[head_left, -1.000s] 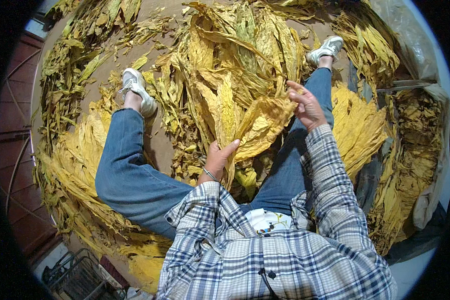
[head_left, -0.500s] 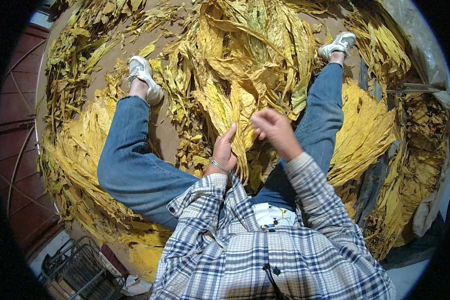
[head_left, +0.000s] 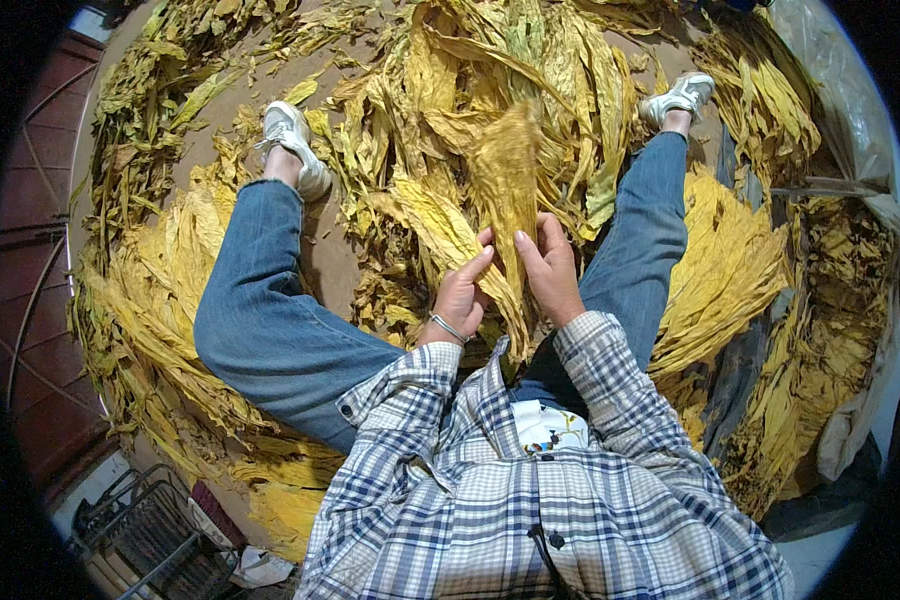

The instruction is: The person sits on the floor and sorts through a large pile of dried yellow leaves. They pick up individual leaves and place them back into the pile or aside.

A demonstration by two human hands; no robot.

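Observation:
Between my spread legs, my left hand (head_left: 460, 300) is closed around the narrow stalk ends of a few yellow dried tobacco leaves (head_left: 438, 222), with the thumb on top. Close on its right, my right hand (head_left: 550, 265) pinches a browner tobacco leaf (head_left: 507, 165) near its lower end. That leaf stands upright, its upper part blurred by motion. Some fingertips of both hands are hidden behind the leaves. Just beyond my hands lies a large loose heap of yellow and greenish tobacco leaves (head_left: 455, 75).
Layered leaf piles lie outside my left leg (head_left: 185, 260) and my right leg (head_left: 725, 265). Leaf scraps litter the brown ground cover (head_left: 325, 265). A metal-framed rack (head_left: 155, 535) stands at lower left, beside a dark red panelled door (head_left: 40, 300). Clear plastic sheeting (head_left: 835, 90) hangs at far right.
My right hand, blurred and apart from the leaves before, now grips a brownish leaf beside my left hand. The leaves in my left hand have tilted further left.

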